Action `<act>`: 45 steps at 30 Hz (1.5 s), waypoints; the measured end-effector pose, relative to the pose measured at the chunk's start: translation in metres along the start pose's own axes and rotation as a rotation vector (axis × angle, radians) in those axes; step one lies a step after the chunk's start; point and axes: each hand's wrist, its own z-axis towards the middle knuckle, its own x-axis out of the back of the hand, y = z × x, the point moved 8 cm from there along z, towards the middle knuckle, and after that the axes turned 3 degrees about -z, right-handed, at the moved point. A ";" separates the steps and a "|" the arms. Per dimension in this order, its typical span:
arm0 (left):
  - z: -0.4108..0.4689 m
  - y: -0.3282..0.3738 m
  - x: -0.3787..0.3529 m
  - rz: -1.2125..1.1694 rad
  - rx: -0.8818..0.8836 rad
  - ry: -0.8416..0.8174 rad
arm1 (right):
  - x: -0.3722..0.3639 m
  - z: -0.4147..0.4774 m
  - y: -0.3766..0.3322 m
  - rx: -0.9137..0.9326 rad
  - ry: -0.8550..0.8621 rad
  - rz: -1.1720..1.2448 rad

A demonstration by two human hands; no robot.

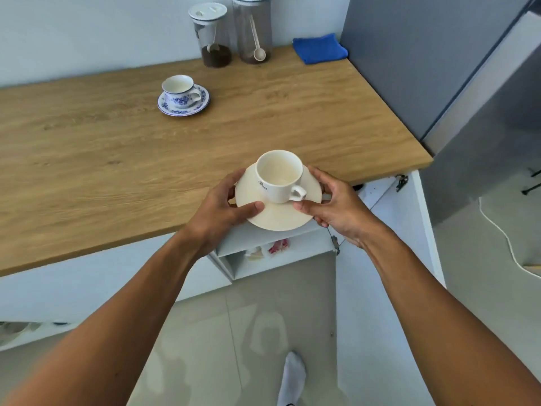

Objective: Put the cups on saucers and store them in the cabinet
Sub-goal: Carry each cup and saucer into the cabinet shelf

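A plain white cup [279, 175] stands upright on a cream saucer [275, 215], held in the air over the front edge of the wooden counter [117, 159]. My left hand [222, 209] grips the saucer's left rim and my right hand [336, 203] grips its right rim, thumbs on top. Farther back on the counter a blue-flowered cup [179, 89] sits on its matching saucer [202, 105]. Below my hands the cabinet [263, 259] stands with its door [380, 259] swung open, a shelf with small packets showing inside.
Two clear jars [215, 36] with scoops and a folded blue cloth [319, 48] sit at the counter's back. A grey appliance [424, 63] bounds the counter on the right. A white cable [503, 238] runs along the floor. My socked foot [292, 376] is on the tiles.
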 end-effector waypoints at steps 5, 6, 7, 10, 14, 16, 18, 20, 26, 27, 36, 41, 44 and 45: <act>-0.057 -0.032 -0.008 -0.009 0.036 -0.088 | -0.026 -0.066 0.032 -0.007 0.050 0.054; -0.067 -0.039 -0.009 -0.009 0.045 -0.101 | -0.031 -0.078 0.039 -0.004 0.054 0.055; -0.077 -0.047 -0.009 -0.007 0.059 -0.104 | -0.036 -0.088 0.048 -0.005 0.060 0.052; -0.099 -0.069 -0.013 0.029 0.074 -0.115 | -0.047 -0.107 0.077 -0.022 0.084 0.020; -0.111 -0.106 -0.018 0.031 0.109 -0.115 | -0.057 -0.114 0.121 -0.071 0.089 0.069; -0.106 -0.127 -0.020 0.034 0.123 -0.110 | -0.061 -0.105 0.146 -0.082 0.080 0.069; -0.095 -0.156 -0.022 0.025 0.140 -0.087 | -0.065 -0.089 0.171 -0.080 0.064 0.062; -0.083 -0.180 -0.023 0.019 0.155 -0.067 | -0.065 -0.072 0.192 -0.077 0.054 0.056; 0.015 -0.263 -0.025 0.032 0.112 -0.029 | -0.046 0.021 0.262 -0.046 0.071 0.044; 0.035 -0.274 -0.025 0.039 0.093 -0.024 | -0.043 0.041 0.272 -0.031 0.077 0.042; 0.193 -0.338 -0.019 0.174 -0.015 -0.044 | -0.020 0.197 0.318 0.124 0.036 -0.059; 0.254 -0.342 -0.018 0.297 -0.048 -0.051 | 0.001 0.258 0.327 0.128 0.036 -0.118; 0.281 -0.337 -0.019 0.369 -0.083 -0.049 | 0.013 0.283 0.326 0.127 0.071 -0.122; 0.288 -0.337 -0.019 0.390 -0.090 -0.050 | 0.017 0.290 0.326 0.128 0.086 -0.127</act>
